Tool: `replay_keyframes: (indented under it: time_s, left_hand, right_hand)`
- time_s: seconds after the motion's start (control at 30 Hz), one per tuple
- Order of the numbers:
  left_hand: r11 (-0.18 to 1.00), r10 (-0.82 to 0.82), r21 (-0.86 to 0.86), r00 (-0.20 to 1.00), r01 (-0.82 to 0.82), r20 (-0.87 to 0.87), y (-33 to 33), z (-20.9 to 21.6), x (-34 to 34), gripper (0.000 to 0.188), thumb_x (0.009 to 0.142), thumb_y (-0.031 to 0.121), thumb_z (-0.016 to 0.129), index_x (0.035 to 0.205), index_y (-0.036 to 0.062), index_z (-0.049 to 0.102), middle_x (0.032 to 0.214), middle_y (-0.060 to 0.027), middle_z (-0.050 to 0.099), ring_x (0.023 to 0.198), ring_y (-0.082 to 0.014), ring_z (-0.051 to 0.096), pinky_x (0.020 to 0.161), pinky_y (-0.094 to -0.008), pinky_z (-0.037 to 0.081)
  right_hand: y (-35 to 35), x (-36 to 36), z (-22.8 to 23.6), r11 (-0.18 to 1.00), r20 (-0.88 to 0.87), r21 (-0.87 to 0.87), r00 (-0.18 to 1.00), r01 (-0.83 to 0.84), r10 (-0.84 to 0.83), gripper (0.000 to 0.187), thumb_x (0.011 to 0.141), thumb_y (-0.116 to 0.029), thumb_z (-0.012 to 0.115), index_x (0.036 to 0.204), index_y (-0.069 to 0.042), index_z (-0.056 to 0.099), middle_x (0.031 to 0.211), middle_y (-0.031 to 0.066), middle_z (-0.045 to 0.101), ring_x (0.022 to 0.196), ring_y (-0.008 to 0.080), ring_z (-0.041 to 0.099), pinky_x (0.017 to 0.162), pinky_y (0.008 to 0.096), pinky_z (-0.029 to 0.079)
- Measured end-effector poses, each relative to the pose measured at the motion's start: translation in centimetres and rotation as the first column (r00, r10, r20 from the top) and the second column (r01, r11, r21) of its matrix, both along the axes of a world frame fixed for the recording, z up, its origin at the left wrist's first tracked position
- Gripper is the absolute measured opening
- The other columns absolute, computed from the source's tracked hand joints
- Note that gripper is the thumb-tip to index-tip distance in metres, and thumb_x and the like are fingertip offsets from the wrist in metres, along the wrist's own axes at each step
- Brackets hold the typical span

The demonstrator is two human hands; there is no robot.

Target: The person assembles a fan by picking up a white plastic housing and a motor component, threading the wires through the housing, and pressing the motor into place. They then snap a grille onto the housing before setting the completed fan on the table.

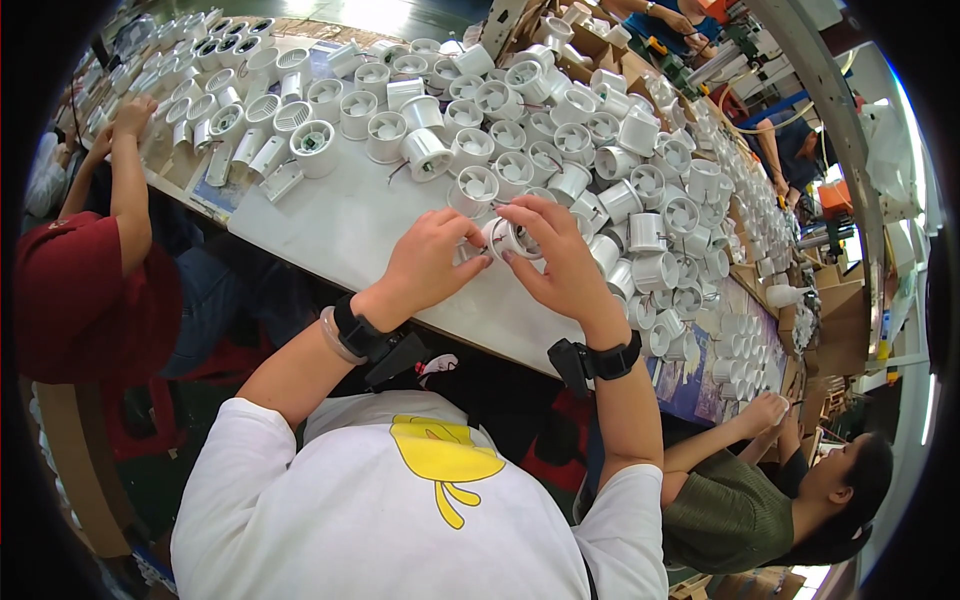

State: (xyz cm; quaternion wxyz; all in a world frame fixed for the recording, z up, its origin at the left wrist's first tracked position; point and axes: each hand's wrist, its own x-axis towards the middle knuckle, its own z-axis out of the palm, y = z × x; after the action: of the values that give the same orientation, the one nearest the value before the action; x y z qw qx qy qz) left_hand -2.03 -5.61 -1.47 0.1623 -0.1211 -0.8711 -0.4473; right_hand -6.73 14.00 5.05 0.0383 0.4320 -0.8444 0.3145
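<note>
Both of my hands meet above the white table (310, 230), close to its near edge. My right hand (560, 260) curls its fingers and thumb around a small white round fan housing (497, 236), a ring-like cylinder tilted on its side. Just to the left, my left hand (432, 262) is closed, thumb and fingertips pinched around a white plastic part (464, 252) beside the housing. The fingers cover most of that part, and I cannot tell whether the two pieces touch. Right behind my fingers stands another white fan housing (473, 187) with its blades facing up.
A large heap of white fan housings (570, 140) fills the table's far and right side. More housings with green circuit boards (315, 142) stand at the left. Co-workers sit at both sides, one in a red shirt (90, 290), one in a green top (730, 505). A metal post (850, 130) rises at right.
</note>
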Motion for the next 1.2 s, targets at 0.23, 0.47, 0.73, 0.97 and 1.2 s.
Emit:
replay_keyframes:
  time_s: [0.23,0.47,0.73,0.97,1.2]
  left_hand:
    - [1.000,-0.007,-0.025,0.996,0.005,-0.092,-0.2,-0.4,-0.4,0.015,0.071,0.012,0.073,0.083,0.0105,0.063,0.085,-0.0044,0.061,0.080,-0.0268,0.060,0.068,-0.0364,0.050]
    - [0.995,-0.080,-0.070,0.992,0.073,-0.099,-0.6,-0.1,-0.1,0.015,0.070,0.009,0.070,0.082,0.0087,0.062,0.084,-0.0065,0.060,0.074,-0.0274,0.061,0.064,-0.0366,0.051]
    - [0.985,-0.171,-0.011,0.979,0.171,-0.107,-0.4,-0.8,0.4,0.014,0.070,0.003,0.066,0.081,0.0050,0.058,0.084,-0.0097,0.059,0.072,-0.0277,0.060,0.064,-0.0356,0.050]
    - [0.971,-0.235,0.059,0.972,0.234,0.026,-1.1,-0.7,0.6,0.015,0.069,0.006,0.066,0.079,0.0030,0.055,0.084,-0.0117,0.058,0.074,-0.0305,0.059,0.067,-0.0371,0.050]
    - [0.916,-0.370,0.225,0.916,0.332,0.155,-2.5,0.2,1.1,0.014,0.072,0.007,0.066,0.080,0.0021,0.055,0.092,-0.0107,0.061,0.084,-0.0251,0.060,0.074,-0.0340,0.050]
  right_hand:
    - [-0.2,-0.1,0.3,0.996,-0.022,0.039,0.996,-0.083,0.084,0.054,0.076,0.000,0.063,0.129,-0.008,0.054,0.132,0.0145,0.048,0.123,0.0339,0.046,0.102,0.0398,0.040]
    - [-0.8,-0.1,0.2,0.987,-0.097,0.136,0.990,-0.089,0.103,0.056,0.076,0.000,0.061,0.130,-0.006,0.052,0.132,0.0142,0.048,0.122,0.0348,0.046,0.103,0.0408,0.039]
    - [-0.6,-0.5,0.6,0.949,-0.109,0.276,0.976,-0.153,0.189,0.057,0.076,-0.001,0.061,0.133,-0.007,0.051,0.133,0.0137,0.047,0.122,0.0340,0.046,0.103,0.0414,0.039]
    - [-0.6,0.3,-0.3,0.945,-0.187,0.308,0.968,-0.106,0.169,0.057,0.078,-0.009,0.064,0.133,-0.009,0.051,0.134,0.0135,0.047,0.122,0.0337,0.045,0.103,0.0423,0.038]
    - [0.0,0.9,-1.1,0.956,-0.141,0.279,0.981,-0.091,0.134,0.059,0.079,-0.014,0.067,0.135,-0.011,0.051,0.137,0.0149,0.045,0.125,0.0338,0.043,0.105,0.0417,0.036]
